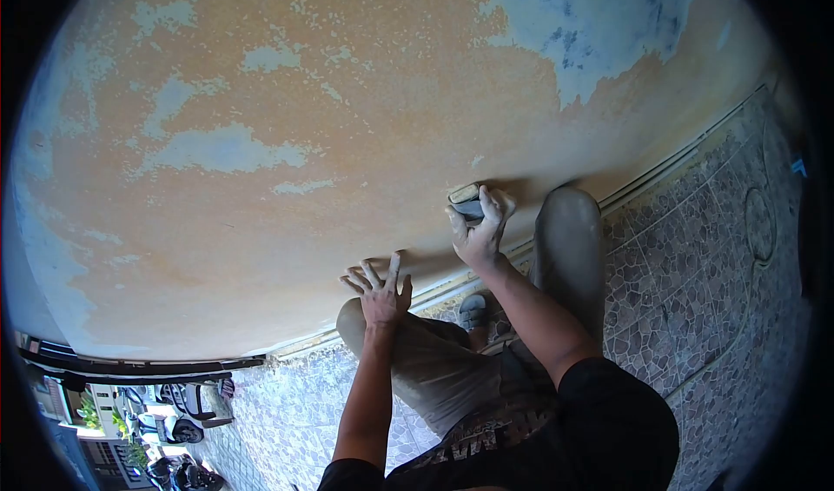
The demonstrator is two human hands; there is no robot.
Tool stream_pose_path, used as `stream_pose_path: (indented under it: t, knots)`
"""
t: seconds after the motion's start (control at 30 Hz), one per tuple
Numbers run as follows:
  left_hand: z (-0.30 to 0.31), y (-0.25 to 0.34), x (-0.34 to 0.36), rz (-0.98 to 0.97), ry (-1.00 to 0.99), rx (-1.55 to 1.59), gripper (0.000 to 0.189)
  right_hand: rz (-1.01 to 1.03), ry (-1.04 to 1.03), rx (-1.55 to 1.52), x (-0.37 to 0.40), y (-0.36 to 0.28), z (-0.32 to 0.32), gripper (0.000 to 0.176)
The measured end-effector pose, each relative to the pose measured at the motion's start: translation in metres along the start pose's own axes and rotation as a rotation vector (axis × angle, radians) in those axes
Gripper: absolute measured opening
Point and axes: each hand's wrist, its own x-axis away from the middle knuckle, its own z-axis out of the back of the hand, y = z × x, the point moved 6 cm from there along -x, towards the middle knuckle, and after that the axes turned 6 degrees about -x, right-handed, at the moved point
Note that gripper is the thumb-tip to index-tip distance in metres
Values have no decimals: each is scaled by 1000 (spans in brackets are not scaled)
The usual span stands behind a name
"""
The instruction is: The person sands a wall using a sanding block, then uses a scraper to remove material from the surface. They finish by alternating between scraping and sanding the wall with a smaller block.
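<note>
The left hand (pixel 380 289) lies open on the wall (pixel 261 143) with the fingers spread. It holds nothing and gives support low down. To the right, the right hand (pixel 479 235) is closed around a sanding block (pixel 466 201) and presses it on the orange paint, just beside the knee (pixel 569 222). I think the block should lie flat, with even pressure, so that its edge does not dig in. The tiled floor (pixel 695 300) is at the far right.
</note>
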Motion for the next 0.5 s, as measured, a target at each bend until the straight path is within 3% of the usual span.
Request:
stream_pose_path:
  t: [0.03, 0.1, 0.17, 0.27, 0.37, 0.43, 0.5]
  knots:
    - [-1, 1, -1, -8, 7, 5, 57, 6, 6, 7, 20, 8, 8, 68]
    - [0, 0, -1, -10, 35, -3, 58, 50, -281, 107, 45, 5, 7, 68]
    - [0, 1, -6, -14, 51, -7, 58, 3, -264, 106, 43, 3, -1, 69]
    - [1, -3, 10, -8, 65, 20, 58, -112, -21, -1, -13, -15, 2, 66]
    - [-5, -3, 2, -34, -7, -7, 66, -44, 26, -2, -26, -11, 2, 67]
    - [-6, 0, 2, -52, 26, -34, 67, -5, -11, 32, 11, 2, 8, 69]
    - [-2, -1, 0, -5, 9, -4, 59, 75, -274, 90, 40, 0, 5, 71]
